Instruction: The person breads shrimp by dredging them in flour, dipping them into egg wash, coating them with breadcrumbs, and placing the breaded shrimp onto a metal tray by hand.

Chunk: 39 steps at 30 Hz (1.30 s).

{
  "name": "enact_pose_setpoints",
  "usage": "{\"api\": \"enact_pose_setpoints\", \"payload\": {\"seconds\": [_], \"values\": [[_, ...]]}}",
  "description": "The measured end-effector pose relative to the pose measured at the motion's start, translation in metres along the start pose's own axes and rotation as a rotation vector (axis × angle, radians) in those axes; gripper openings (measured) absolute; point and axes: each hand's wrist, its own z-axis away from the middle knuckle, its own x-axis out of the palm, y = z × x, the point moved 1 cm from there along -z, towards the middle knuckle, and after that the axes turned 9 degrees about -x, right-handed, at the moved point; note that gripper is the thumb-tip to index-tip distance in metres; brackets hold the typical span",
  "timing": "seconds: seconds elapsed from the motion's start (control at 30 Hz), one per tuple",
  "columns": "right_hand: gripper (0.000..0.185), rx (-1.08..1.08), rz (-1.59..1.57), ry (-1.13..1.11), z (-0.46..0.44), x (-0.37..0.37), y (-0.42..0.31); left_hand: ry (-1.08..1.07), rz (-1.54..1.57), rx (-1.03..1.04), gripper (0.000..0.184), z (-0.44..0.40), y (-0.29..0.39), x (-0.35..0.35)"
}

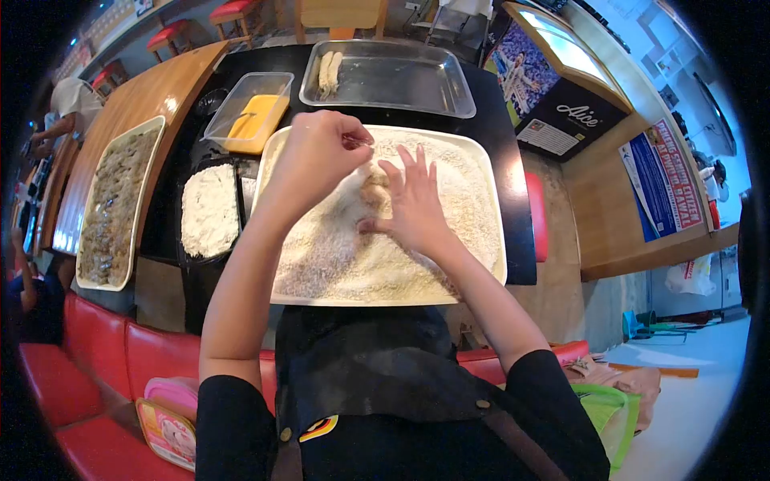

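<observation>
A cream tray (499,240) filled with pale breadcrumbs (401,272) lies in front of me. Over its far left part, my left hand (321,156) is raised with fingertips pinched together; whatever they hold is hidden. My right hand (417,204) has its fingers spread, thumb and fingertips down in the crumbs. Between thumb and fingers, a crumb-coated piece of food (374,191) lies partly buried; its kind is not clear. My right fingers are around it rather than closed on it.
Beyond is a clear tray (433,88) with a few breaded sticks (329,74). Leftward are a clear tub of yellow batter (261,120), a black tray of white flour (210,210), and a long tray of greyish wet pieces (116,200). Another person (72,112) is far left.
</observation>
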Motion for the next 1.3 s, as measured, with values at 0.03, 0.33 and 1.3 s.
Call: {"api": "enact_pose_setpoints", "payload": {"seconds": [0.03,0.33,1.3], "values": [[0.099,-0.012,0.003,0.009,-0.004,0.005,0.003,0.004,0.003,-0.024,0.019,0.001,0.006,-0.009],[0.093,0.106,-0.049,0.004,-0.033,0.000,0.033,0.013,0.096,0.036,0.014,0.013,0.036,-0.040],[0.038,0.017,-0.348,0.155,0.030,-0.057,-0.008,-0.311,-0.064,-0.067,0.025,0.060,-0.041,0.026]]}}
